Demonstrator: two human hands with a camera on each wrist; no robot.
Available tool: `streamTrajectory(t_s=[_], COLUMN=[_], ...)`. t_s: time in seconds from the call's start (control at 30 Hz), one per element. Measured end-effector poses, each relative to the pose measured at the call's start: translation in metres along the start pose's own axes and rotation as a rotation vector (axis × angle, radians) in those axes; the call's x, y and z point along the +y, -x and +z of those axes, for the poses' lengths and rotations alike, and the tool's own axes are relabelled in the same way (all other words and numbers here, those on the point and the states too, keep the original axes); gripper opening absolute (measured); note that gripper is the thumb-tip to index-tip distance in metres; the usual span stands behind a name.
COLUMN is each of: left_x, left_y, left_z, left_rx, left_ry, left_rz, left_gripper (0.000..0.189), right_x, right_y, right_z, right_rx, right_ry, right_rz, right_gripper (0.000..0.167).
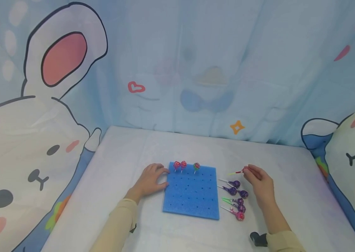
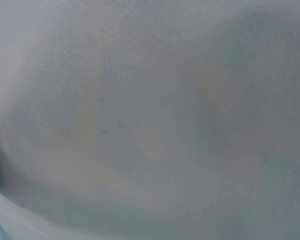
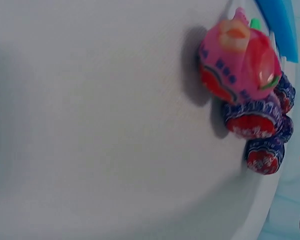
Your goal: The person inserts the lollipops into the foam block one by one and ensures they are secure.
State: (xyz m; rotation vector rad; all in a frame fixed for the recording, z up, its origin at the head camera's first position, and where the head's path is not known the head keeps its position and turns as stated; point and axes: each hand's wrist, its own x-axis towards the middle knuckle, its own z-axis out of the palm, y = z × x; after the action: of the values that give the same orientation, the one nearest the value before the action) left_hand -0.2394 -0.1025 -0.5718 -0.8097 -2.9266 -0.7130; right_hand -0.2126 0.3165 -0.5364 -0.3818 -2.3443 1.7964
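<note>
- Head: a round, red-wrapped lollipop (image 1: pixel 245 169) is pinched by its head at the fingertips of the right hand (image 1: pixel 260 182), its thin stick pointed left, out of the grip, toward a square blue foam board (image 1: pixel 193 192) dotted with holes. The board's left edge is touched by the left hand (image 1: pixel 150 180), whose grip is spread. Three upright wrapped lollipops (image 1: pixel 183 163) are planted along the far edge. Five purple-wrapped lollipops (image 1: pixel 232 190) and one pink-and-red lollipop (image 1: pixel 239 216) are laid on the white-covered counter (image 1: pixel 202 145), between board and right hand.
- Left wrist: only a blurred, pale surface is shown; the grip cannot be told.
- Right wrist: the pink-and-red lollipop is seen close up, beside purple ones; the grip's state cannot be told here.
</note>
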Motion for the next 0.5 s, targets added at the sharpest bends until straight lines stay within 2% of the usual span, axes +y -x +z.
streamTrajectory(t_s=[0.17, 0.37, 0.5], left_x=[-0.001, -0.003, -0.004], left_y=[0.0, 0.0, 0.0], left_z=[0.001, 0.002, 0.003], left_rx=[0.013, 0.018, 0.01], left_ry=[-0.001, -0.001, -0.007], left_rz=[0.014, 0.026, 0.021], left_gripper=[0.043, 0.043, 0.043], right_x=[-0.006, -0.019, -0.026], right_y=[-0.002, -0.003, -0.003], right_z=[0.01, 0.025, 0.038], right_rx=[-0.004, 0.028, 0.015], right_ry=[-0.153, -0.088, -0.057], right_rz=[-0.011, -0.01, -0.019], right_gripper=[0.057, 0.058, 0.054])
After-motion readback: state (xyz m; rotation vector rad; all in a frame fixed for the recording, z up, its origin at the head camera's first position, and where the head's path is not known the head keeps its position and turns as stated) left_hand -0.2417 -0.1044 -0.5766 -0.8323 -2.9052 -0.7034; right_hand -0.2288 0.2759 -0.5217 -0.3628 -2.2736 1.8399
